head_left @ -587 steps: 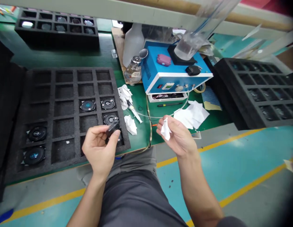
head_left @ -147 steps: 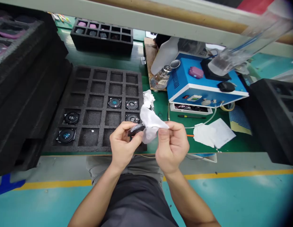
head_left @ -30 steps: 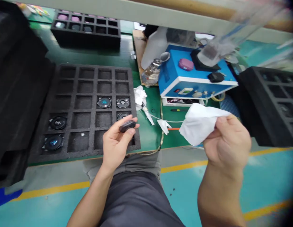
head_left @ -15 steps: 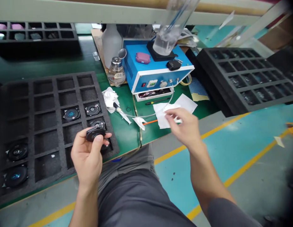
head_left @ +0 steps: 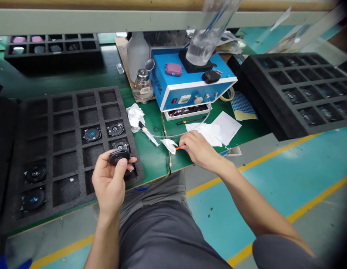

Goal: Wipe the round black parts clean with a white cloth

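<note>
Left hand: fingers closed on a dark round piece, thumb at its near edge, held tilted over the foam tray's near right part.
Right hand: fingertips pinched on an orange stick, whose left end meets a white wipe on the counter.
Dark round piece: probably light and stiff, its smooth face slippery and easily marked; best held by the rim.
Orange stick: likely slim and light; a fingertip pinch suits it.
Foam tray: left, with similar round pieces in some pockets.
</note>
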Action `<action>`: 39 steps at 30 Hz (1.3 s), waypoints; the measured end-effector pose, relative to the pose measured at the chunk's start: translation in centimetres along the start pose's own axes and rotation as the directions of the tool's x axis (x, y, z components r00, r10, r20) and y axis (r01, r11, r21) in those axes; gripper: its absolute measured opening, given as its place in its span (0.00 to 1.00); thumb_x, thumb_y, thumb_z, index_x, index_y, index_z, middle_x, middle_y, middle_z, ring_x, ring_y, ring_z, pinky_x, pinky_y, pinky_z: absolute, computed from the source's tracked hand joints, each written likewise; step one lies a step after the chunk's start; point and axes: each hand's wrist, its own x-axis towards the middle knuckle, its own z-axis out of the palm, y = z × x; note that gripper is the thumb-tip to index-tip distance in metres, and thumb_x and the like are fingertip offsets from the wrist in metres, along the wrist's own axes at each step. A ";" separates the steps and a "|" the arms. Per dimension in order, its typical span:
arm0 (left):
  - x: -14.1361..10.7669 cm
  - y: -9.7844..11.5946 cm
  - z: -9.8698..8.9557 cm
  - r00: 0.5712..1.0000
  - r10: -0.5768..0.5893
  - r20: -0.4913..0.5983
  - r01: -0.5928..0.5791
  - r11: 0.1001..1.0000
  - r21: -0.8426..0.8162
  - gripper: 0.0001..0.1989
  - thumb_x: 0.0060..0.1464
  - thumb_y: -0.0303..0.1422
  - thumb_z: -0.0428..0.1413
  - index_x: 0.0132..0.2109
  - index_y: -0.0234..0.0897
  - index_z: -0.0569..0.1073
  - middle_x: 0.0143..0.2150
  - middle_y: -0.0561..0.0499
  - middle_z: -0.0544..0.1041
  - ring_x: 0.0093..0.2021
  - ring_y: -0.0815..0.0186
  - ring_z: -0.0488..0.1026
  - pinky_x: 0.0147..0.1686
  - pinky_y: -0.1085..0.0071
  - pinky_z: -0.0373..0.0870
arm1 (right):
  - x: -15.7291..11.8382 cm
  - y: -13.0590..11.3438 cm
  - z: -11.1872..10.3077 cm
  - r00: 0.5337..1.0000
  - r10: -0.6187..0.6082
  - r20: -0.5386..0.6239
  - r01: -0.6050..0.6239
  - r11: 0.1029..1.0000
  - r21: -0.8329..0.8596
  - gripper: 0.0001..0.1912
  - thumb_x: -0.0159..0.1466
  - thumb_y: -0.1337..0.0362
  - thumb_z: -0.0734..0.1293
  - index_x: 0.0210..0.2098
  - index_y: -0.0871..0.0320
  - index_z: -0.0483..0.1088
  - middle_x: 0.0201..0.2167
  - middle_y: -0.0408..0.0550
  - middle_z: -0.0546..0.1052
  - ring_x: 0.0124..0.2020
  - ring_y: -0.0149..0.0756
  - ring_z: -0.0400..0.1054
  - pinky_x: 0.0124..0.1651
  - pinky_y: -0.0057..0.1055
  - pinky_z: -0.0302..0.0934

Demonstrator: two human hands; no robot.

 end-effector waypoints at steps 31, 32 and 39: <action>-0.1 -0.1 0.5 1.000 -0.012 -0.005 0.012 0.998 -0.065 0.12 0.54 0.32 0.68 0.44 0.38 0.76 0.38 0.51 0.80 0.37 0.62 0.84 0.42 0.64 0.85 | 3.0 -0.3 -2.2 0.548 0.365 -0.752 -0.103 0.922 0.373 0.18 0.74 0.48 0.60 0.51 0.52 0.72 0.41 0.50 0.78 0.48 0.45 0.78 0.51 0.51 0.73; -0.1 -0.1 0.5 1.000 -0.011 -0.001 0.011 0.997 -0.073 0.12 0.54 0.32 0.68 0.44 0.38 0.76 0.38 0.51 0.80 0.37 0.62 0.84 0.42 0.64 0.85 | 2.9 0.2 -2.7 0.570 0.396 -0.720 -0.079 0.899 0.431 0.16 0.73 0.49 0.62 0.49 0.53 0.72 0.41 0.50 0.78 0.48 0.45 0.78 0.52 0.52 0.73; 0.1 -0.3 0.4 1.000 0.007 0.004 -0.006 0.996 -0.084 0.12 0.54 0.30 0.68 0.44 0.36 0.76 0.38 0.51 0.80 0.37 0.60 0.84 0.40 0.62 0.86 | 1.3 2.2 -6.0 0.495 0.640 -0.588 -0.007 0.679 0.734 0.11 0.70 0.51 0.65 0.46 0.48 0.69 0.46 0.48 0.81 0.53 0.44 0.77 0.59 0.53 0.69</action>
